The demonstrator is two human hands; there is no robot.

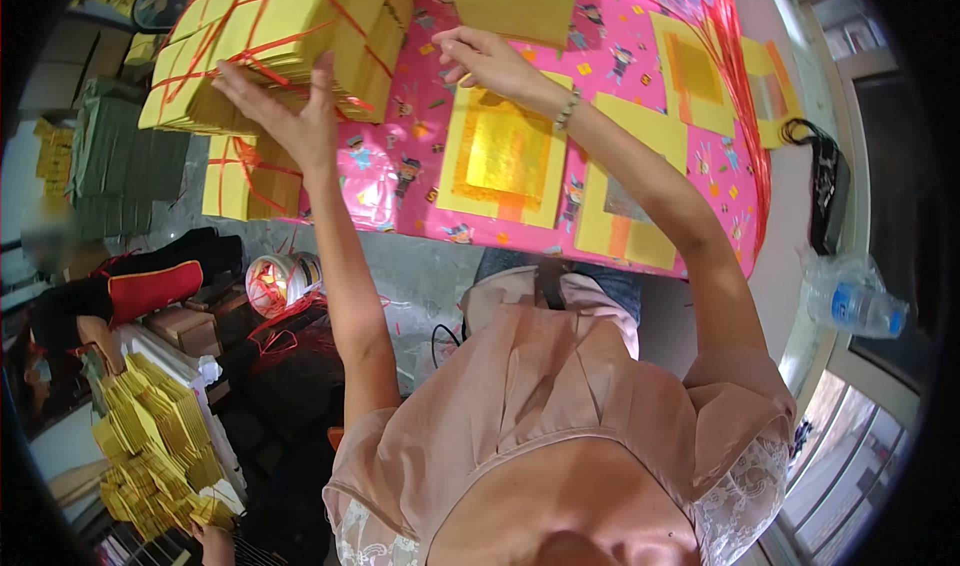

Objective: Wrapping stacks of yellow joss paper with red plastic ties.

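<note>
My left hand [278, 111] lies against the near side of a big stack of yellow paper sheets [300, 11] tied with red plastic string. Its fingers and thumb are spread wide. To the right, my right hand [492, 63] hovers above the far edge of a yellow sheet with a gold foil square [505, 156]. Its fingers are loosely bent and somewhat apart, with nothing visible in them; a beaded bracelet circles the wrist. Beyond it stands an untied block of yellow paper [515, 6]. My right forearm partly covers another yellow sheet with a silver patch [620, 191].
A pink patterned tablecloth [380, 186] covers the table. Red string [735, 76] hangs along its right edge, beside more foil sheets [695, 76]. A smaller tied bundle [250, 181] sits below the big stack. On the left, another person's hand [100, 344] is near yellow paper piles [155, 421].
</note>
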